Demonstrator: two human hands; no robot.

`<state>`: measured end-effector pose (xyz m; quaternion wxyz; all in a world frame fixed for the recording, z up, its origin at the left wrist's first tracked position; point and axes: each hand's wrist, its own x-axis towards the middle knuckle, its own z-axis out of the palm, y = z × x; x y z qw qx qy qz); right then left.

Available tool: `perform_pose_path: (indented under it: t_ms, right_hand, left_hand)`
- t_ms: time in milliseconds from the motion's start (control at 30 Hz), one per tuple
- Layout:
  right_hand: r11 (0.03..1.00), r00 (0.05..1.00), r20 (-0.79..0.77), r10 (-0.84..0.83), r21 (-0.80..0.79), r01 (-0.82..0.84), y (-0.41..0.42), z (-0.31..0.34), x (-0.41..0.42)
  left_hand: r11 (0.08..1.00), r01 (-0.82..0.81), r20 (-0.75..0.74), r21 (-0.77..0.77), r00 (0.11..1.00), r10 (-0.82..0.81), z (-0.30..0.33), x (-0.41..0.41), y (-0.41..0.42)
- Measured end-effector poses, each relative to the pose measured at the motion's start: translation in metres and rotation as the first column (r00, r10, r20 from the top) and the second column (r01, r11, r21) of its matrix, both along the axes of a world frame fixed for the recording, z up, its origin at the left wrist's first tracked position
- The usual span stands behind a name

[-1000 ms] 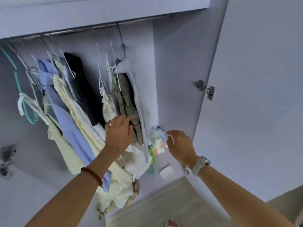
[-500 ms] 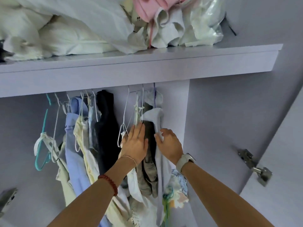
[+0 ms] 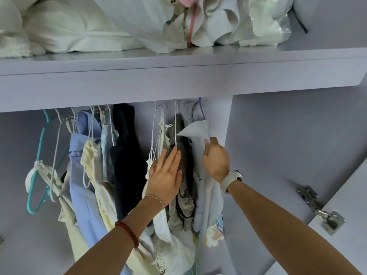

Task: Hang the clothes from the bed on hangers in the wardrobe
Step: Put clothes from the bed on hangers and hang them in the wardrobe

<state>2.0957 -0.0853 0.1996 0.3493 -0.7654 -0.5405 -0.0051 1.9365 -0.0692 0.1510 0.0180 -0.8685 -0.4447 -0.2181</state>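
Several garments hang on wire hangers under the wardrobe shelf (image 3: 178,84). At the right end a pale grey-white top (image 3: 200,155) hangs on a purple hanger (image 3: 201,110). My right hand (image 3: 215,158) pinches this top just below its shoulder. Beside it hangs a grey-brown garment (image 3: 183,201). My left hand (image 3: 165,175) lies flat against that garment, fingers straight and together, holding nothing. Further left hang a black garment (image 3: 125,155), a blue shirt (image 3: 79,165) and cream pieces (image 3: 95,175).
The shelf above carries a pile of white bedding and bagged clothes (image 3: 139,22). A teal hanger (image 3: 37,175) hangs at the far left. The wardrobe's side wall (image 3: 268,145) stands right of the clothes. The open door with its metal hinge (image 3: 321,211) is at the lower right.
My view has tilted upward, bringing the top shelf into sight. Both hands rose from the garments' lower parts to near the hangers. My right hand took hold of the pale top.
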Motion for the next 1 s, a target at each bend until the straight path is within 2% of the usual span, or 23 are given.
perform_pose_path:
  t_ms: [133,300,467,633,833,933,1000]
  right_hand:
    - [0.992,0.995,-0.087,-0.042,0.114,0.052,-0.012,0.009,0.009]
    - [0.988,0.995,-0.061,-0.078,0.127,0.085,-0.041,0.015,0.021]
    - [0.980,0.992,0.036,-0.121,0.165,0.113,-0.047,0.041,0.023]
    - [0.976,0.985,-0.014,-0.169,0.138,0.170,-0.085,0.005,0.013]
    - [0.979,0.985,-0.002,-0.171,0.115,0.170,-0.152,-0.041,0.008]
    - [0.982,0.982,0.061,-0.180,0.065,0.176,-0.194,-0.050,0.007]
    - [0.983,0.975,0.126,-0.184,0.034,0.181,-0.229,-0.056,0.008]
  left_hand:
    - [1.000,0.007,0.007,0.005,1.000,-0.007,0.002,-0.003,0.001]
    - [1.000,-0.010,0.014,-0.022,1.000,0.010,0.009,0.000,-0.003]
    - [0.995,0.016,0.062,-0.094,0.998,-0.010,0.020,0.012,-0.007]
    - [0.995,0.049,0.039,-0.093,0.998,-0.045,0.017,0.011,-0.013]
    - [0.960,0.276,0.207,0.043,0.938,-0.278,0.022,0.015,-0.036]
    - [0.906,0.416,0.288,-0.076,0.879,-0.379,0.023,0.031,-0.047]
    - [0.900,0.426,0.214,-0.088,0.891,-0.401,0.017,0.044,-0.053]
